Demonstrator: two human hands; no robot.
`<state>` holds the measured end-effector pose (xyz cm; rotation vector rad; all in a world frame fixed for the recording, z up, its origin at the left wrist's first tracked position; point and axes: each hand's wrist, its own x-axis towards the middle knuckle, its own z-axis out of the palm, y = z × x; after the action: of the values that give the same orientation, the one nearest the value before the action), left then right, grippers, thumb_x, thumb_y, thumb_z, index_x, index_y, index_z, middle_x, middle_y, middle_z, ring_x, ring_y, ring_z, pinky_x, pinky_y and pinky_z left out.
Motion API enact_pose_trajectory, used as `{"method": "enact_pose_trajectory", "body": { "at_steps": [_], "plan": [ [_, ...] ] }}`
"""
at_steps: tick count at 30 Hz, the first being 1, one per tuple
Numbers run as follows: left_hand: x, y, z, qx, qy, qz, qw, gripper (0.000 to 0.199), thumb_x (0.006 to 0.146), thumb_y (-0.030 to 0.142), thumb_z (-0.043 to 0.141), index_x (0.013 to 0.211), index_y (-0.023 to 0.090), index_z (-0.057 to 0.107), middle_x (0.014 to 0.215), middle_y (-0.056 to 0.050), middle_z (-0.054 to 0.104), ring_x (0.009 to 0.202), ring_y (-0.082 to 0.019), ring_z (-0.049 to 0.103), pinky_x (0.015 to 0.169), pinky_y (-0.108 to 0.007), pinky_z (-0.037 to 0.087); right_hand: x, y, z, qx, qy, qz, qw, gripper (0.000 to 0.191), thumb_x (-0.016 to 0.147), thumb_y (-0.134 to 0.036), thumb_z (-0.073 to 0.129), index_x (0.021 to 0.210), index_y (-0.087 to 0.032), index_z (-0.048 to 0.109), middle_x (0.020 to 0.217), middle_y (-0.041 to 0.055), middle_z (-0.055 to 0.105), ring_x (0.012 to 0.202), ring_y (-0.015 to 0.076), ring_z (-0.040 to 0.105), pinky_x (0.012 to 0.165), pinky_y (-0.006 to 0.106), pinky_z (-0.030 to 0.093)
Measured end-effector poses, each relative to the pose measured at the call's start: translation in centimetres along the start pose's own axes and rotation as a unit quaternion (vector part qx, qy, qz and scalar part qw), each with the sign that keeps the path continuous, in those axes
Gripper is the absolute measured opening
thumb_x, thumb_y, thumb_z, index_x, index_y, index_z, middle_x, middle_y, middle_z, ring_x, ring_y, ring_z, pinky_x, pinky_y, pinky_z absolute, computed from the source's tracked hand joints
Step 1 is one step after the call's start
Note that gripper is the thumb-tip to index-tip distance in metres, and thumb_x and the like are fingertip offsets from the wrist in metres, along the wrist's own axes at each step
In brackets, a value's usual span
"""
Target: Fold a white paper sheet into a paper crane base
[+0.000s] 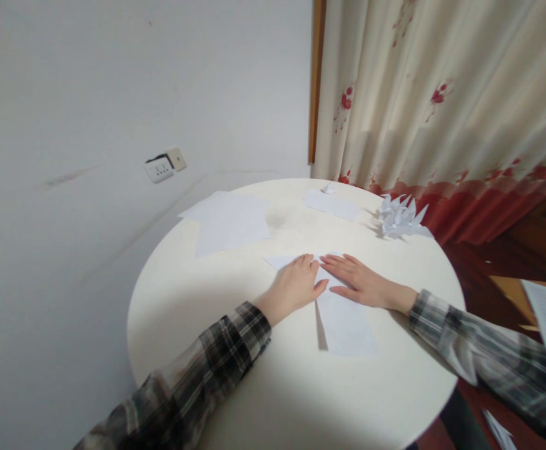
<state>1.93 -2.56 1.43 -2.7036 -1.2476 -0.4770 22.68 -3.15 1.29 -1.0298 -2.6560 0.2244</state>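
A white sheet of paper (348, 325), partly folded, lies on the round white table (174, 306). One edge of the fold lifts a little from the tabletop and casts a narrow shadow. My left hand (301, 281) rests on the sheet's upper left part, its fingers bent slightly and its thumb pointing right. Flat on the upper right part lies my right hand (354, 279), fingers stretched toward the left hand. The fingertips of both hands nearly meet over the fold. Beneath the hands, part of the paper is hidden.
Loose white sheets (230, 222) lie at the table's back left. A smaller sheet (331, 204) with a crumpled paper piece (328, 189) is at the back. Several folded paper cranes (399, 217) cluster at the right. Behind stand a wall with a socket (159, 169) and a curtain (432, 94).
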Motion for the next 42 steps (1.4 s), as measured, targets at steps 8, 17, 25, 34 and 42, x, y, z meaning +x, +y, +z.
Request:
{"method": "enact_pose_trajectory", "body": {
  "at_steps": [8, 17, 25, 34, 42],
  "plan": [
    [0.0, 0.7, -0.6, 0.018, 0.001, 0.003, 1.0, 0.036, 0.084, 0.04, 0.047, 0.104, 0.01, 0.051, 0.113, -0.017, 0.053, 0.108, -0.028, 0.05, 0.087, -0.038, 0.045, -3.6, -2.2, -1.1, 0.001, -0.018, -0.006, 1.0, 0.062, 0.088, -0.047, 0.041, 0.142, -0.023, 0.021, 0.146, 0.0082, 0.027, 0.134, 0.0236, 0.025, 0.11, 0.048, 0.018],
    [0.0, 0.3, -0.5, -0.002, 0.009, 0.001, 1.0, 0.035, 0.085, 0.039, 0.047, 0.108, 0.012, 0.05, 0.117, -0.016, 0.052, 0.113, -0.027, 0.048, 0.091, -0.037, 0.044, -4.0, -2.6, -1.1, 0.006, 0.011, 0.011, 1.0, 0.055, 0.087, -0.044, 0.045, 0.137, -0.024, 0.034, 0.14, 0.0093, 0.038, 0.13, 0.0249, 0.034, 0.107, 0.05, 0.022],
    [-0.2, 0.3, -0.1, 0.009, 0.005, 0.003, 1.0, 0.04, 0.086, 0.037, 0.044, 0.114, 0.009, 0.049, 0.125, -0.017, 0.05, 0.119, -0.026, 0.045, 0.097, -0.035, 0.039, -4.2, -2.5, -1.0, -0.007, 0.006, 0.015, 1.0, 0.054, 0.088, -0.044, 0.044, 0.136, -0.023, 0.035, 0.14, 0.0092, 0.038, 0.129, 0.0242, 0.034, 0.107, 0.05, 0.022],
    [-0.2, 0.2, 0.0, 0.021, -0.004, 0.006, 1.0, 0.043, 0.086, 0.035, 0.044, 0.118, 0.006, 0.048, 0.128, -0.017, 0.05, 0.122, -0.025, 0.043, 0.101, -0.033, 0.037, -3.1, -0.7, -1.6, -0.008, 0.016, 0.029, 0.999, 0.047, 0.09, -0.043, 0.04, 0.133, -0.023, 0.041, 0.136, 0.0084, 0.044, 0.128, 0.0234, 0.037, 0.106, 0.049, 0.024],
    [-0.3, 0.4, 0.1, 0.031, -0.005, 0.007, 0.999, 0.045, 0.086, 0.035, 0.043, 0.12, 0.006, 0.048, 0.129, -0.016, 0.049, 0.122, -0.025, 0.042, 0.102, -0.033, 0.036, -1.4, 1.4, -1.7, -0.028, 0.023, 0.055, 0.998, 0.046, 0.092, -0.044, 0.034, 0.132, -0.024, 0.041, 0.137, 0.0059, 0.043, 0.128, 0.0232, 0.036, 0.104, 0.05, 0.026]
  ]
}}
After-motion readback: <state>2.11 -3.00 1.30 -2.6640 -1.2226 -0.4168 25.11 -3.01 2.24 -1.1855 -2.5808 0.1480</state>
